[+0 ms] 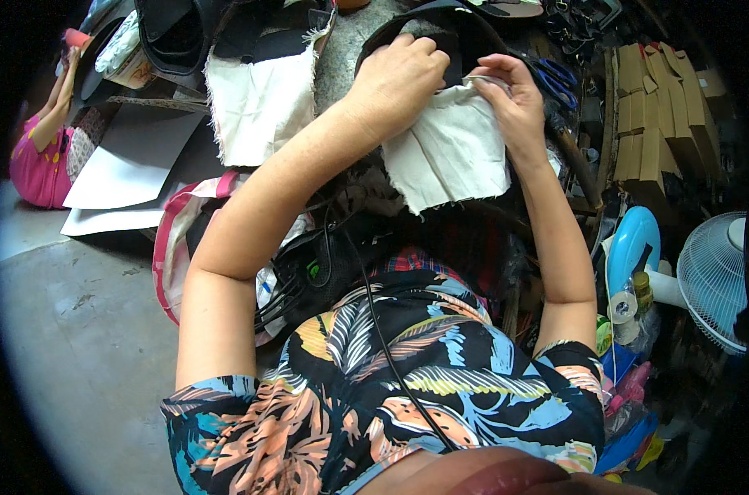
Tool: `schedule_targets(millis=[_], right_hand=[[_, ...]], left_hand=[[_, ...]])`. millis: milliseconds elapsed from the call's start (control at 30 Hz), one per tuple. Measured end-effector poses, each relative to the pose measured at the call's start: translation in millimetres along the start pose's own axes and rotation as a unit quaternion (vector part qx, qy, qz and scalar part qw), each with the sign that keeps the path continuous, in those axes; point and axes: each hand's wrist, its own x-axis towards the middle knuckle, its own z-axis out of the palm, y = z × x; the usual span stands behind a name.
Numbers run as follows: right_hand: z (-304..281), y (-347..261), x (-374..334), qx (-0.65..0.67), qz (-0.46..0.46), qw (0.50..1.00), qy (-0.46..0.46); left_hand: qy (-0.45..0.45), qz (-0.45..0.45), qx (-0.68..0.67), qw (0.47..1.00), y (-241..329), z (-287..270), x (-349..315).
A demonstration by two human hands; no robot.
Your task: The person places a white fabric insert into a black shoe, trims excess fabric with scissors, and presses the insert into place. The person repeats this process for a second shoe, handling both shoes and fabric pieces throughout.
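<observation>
1. Plainly, from the head view, the right hand [513, 95] pinched the upper right corner of a white cloth [449, 157] between thumb and fingers.
2. The left hand [402, 74] was bent, its knuckles up, over the upper left of the cloth, against a black piece [483, 31]; whether its fingertips gripped anything could not be told.
3. The cloth hung toward the wearer from the black piece, its lower edge frayed, between the two forearms.
4. Left of it, an other cloth [263, 107], also white and frayed, hung from a second dark piece; a strip of grey table [335, 70] showed between.
5. Blue-handled scissors [558, 82] lay just beyond the right hand.
6. Farther right stood cardboard [657, 115] and a fan [708, 272]; far left, a person in pink [40, 161] was partly visible.
</observation>
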Motion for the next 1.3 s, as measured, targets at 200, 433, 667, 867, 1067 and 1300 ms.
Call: schedule_targets(millis=[200, 433, 667, 867, 1067, 1300], right_hand=[[1.2, -8.7, 8.3, 0.008, -0.138, 0.99, -0.025], [7.0, 10.8, 33.2, -0.047, -0.027, 0.995, -0.087], [-9.5, 12.7, 28.7, -0.01, 0.05, 0.997, -0.056], [-14.1, -17.5, 21.6, -0.29, 0.068, 0.951, -0.079], [37.6, -25.6, -25.9, -0.498, -0.202, 0.837, -0.102], [6.3, -22.7, -14.7, -0.168, 0.092, 0.979, -0.064]], left_hand=[[0.073, 0.01, 0.074, 0.995, 2.2, -14.3, -1.5], [-0.079, -0.046, 0.021, 0.996, -27.7, 15.8, -20.0], [-0.1, -0.01, 0.071, 0.992, -25.5, 29.4, -30.2], [-0.13, -0.015, 0.087, 0.988, -23.4, 26.2, -24.4], [-0.108, -0.016, 0.08, 0.991, -23.2, 28.2, -21.8], [-0.069, -0.005, 0.082, 0.994, -23.8, 36.9, -26.7]])
